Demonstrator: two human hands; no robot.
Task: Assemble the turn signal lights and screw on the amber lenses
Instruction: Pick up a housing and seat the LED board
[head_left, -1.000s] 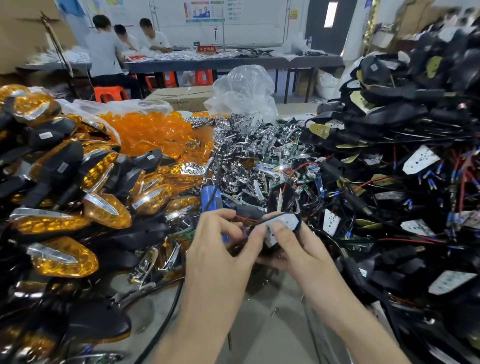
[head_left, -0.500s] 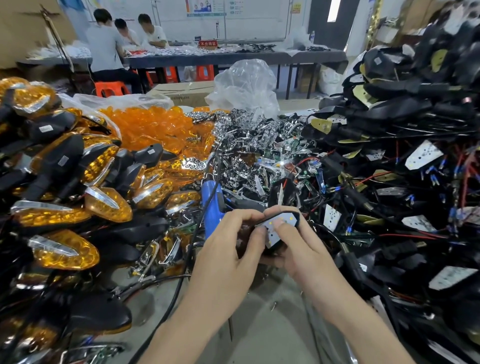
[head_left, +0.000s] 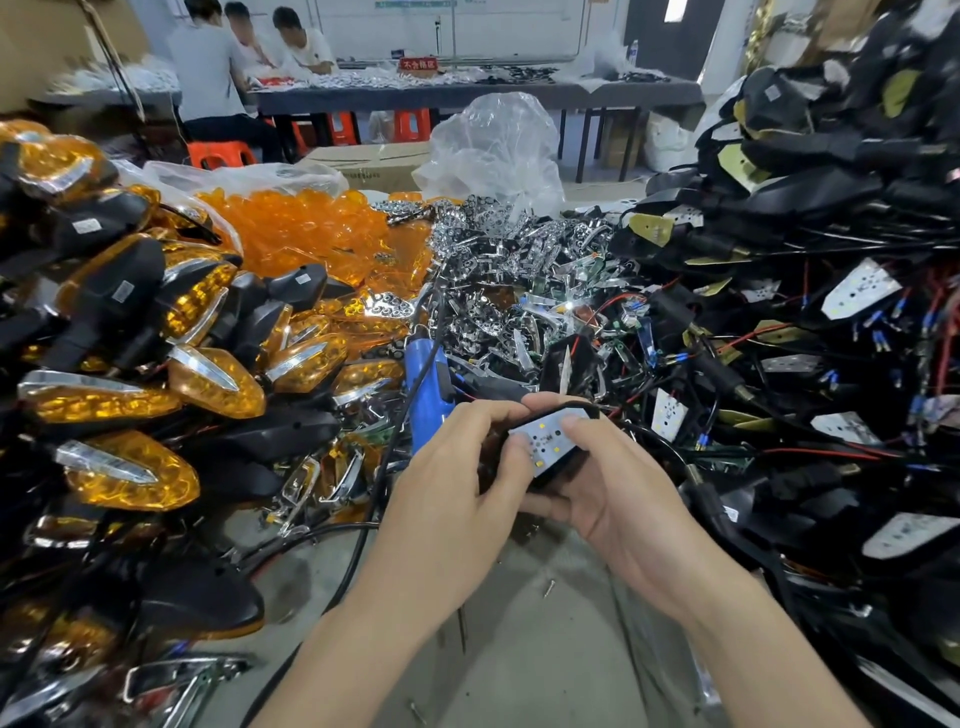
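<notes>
Both hands hold one black turn signal housing (head_left: 563, 464) with a white LED board on its top face, low in the middle of the view. My left hand (head_left: 457, 483) grips its left end, thumb on the board. My right hand (head_left: 613, 488) cups it from the right and below, thumb pressing the board. Loose amber lenses (head_left: 306, 234) lie heaped at the back left. A pile of chrome reflectors (head_left: 519, 280) sits behind my hands. A blue electric screwdriver (head_left: 426, 395) lies just left of my left hand.
Finished amber-and-black signals (head_left: 130, 364) are stacked high on the left. Black housings with wires and LED boards (head_left: 810, 312) pile up on the right. Loose screws (head_left: 549, 587) lie on the grey bench. A clear plastic bag (head_left: 493, 150) and seated people (head_left: 218, 67) are behind.
My hands have stayed on the housing and shifted slightly; the thumbs have moved over the LED board. The view has tilted down a little.
</notes>
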